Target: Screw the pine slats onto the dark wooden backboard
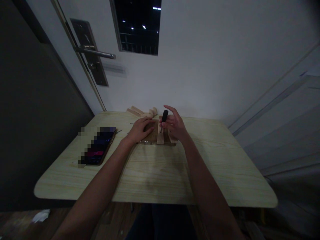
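My left hand lies flat, fingers spread, on a brown wooden board at the far middle of the table. My right hand pinches a screwdriver with a black handle, held upright with its tip down on a pale wooden strip that lies on the board. The forefinger of that hand is stretched out above the handle.
A phone with a lit screen lies at the left of the pale wood-grain table. Loose pale wooden parts lie at the table's far edge by the white wall. A door with a metal handle stands at the left.
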Available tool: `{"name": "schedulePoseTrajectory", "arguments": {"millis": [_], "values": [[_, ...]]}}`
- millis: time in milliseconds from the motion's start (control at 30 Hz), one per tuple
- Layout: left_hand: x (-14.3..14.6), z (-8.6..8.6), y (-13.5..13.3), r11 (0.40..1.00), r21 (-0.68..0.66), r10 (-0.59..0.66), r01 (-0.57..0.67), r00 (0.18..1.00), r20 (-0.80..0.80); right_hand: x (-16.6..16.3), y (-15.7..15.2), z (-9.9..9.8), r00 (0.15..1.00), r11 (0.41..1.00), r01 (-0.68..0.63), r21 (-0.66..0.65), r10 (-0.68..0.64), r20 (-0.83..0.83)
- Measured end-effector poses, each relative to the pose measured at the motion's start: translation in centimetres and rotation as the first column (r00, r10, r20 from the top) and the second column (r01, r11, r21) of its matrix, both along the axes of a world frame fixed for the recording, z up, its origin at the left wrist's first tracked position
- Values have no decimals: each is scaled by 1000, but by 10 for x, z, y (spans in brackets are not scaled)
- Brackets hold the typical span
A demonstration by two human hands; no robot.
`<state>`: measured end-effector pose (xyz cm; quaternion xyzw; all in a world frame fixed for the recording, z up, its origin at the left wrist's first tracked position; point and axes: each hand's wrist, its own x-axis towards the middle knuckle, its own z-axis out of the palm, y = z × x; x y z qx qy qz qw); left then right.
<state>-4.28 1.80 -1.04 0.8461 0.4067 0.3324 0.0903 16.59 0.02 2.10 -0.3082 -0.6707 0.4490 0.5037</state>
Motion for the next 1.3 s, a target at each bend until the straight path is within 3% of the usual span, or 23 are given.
{"name": "schedulePoseTrajectory", "arguments": {"millis": [233, 500, 867, 1100, 1300], "values": [[0, -2, 2, 1000, 3, 6, -7, 1000, 17, 2, 1, -1, 995, 994, 28, 106, -38, 93], [0, -1, 1, 1000, 7, 5, -5, 1000, 12, 10, -7, 8, 995, 996, -91, -12, 92, 50], [0, -1, 1, 1000, 0, -3, 3, 1000, 19, 1, -7, 7, 994, 992, 113, -56, -113, 3], [0, -2, 1, 1000, -7, 4, -4, 1000, 11, 3, -5, 8, 965, 966, 258, 2, -258, 48], [-1, -1, 2, 1000, 4, -9, 9, 1000, 20, 2, -8, 10, 986, 987, 153, 43, -156, 63]]}}
